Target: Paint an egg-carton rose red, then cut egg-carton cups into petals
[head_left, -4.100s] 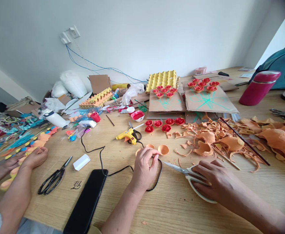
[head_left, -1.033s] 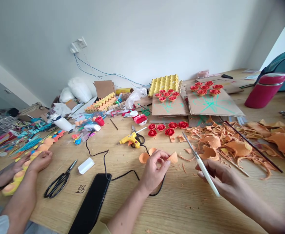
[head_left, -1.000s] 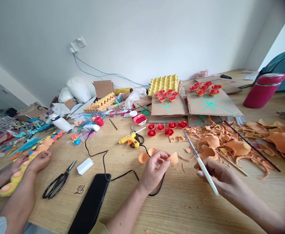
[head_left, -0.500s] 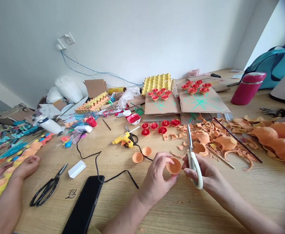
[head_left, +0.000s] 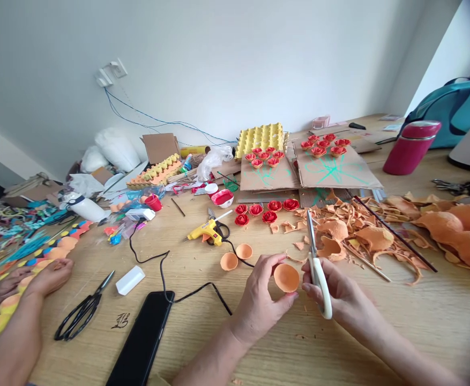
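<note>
Between the thumb and fingers of my left hand (head_left: 263,292) is a small orange egg-carton cup (head_left: 286,277), its round opening facing me. My right hand (head_left: 333,287) grips white-handled scissors (head_left: 319,279), whose blades point up and away and look closed. The right fingertips are close to the cup's right edge; whether they touch it I cannot tell. Two more cut cups, one (head_left: 229,261) in front of the other (head_left: 244,251), rest on the table left of my hands. Beyond them lies a yellow glue gun (head_left: 204,230) with a black cord.
Orange carton scraps (head_left: 351,228) are heaped at right. Red paper roses (head_left: 269,216) lie ahead, before cardboard sheets (head_left: 335,171) bearing more roses. A black phone (head_left: 142,338) and black scissors (head_left: 80,316) lie at left, near another person's hands (head_left: 52,276) on a painted carton strip.
My left fingers have shifted on the cup, and its opening shows rounder and fuller. The scissors stay in my right hand. The whole view has shifted slightly.
</note>
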Motion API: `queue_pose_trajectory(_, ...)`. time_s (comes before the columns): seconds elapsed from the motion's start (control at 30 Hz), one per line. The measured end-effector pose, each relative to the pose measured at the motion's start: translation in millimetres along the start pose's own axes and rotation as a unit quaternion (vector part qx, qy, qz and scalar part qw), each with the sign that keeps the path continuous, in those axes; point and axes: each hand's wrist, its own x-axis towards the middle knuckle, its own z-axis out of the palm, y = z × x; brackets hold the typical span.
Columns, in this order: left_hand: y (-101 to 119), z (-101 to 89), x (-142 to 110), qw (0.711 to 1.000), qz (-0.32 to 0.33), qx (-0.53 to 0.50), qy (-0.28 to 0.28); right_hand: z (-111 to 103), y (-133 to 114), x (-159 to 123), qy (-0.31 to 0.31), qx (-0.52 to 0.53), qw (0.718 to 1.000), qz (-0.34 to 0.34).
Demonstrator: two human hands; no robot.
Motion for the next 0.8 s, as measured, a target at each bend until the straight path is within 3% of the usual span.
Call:
queue_pose_trajectory(0.23, -6, 0.9, -1, 0.999, -0.015, 0.011, 0.030, -11, 6, -2, 0.001, -0.105, 0.994, -0.031)
queue_pose_trajectory(0.53, -12, -16.7, 7, 0.987, -0.029, 0.104, 0.122, -19, 10, -2, -0.043, -0.180, 0.983, -0.023)
queue_pose_trajectory(0.8, -22, -26.6, 8, 0.975, -0.013, 0.193, 0.105, -18, 3, -5, -0.046, -0.245, 0.966, -0.068)
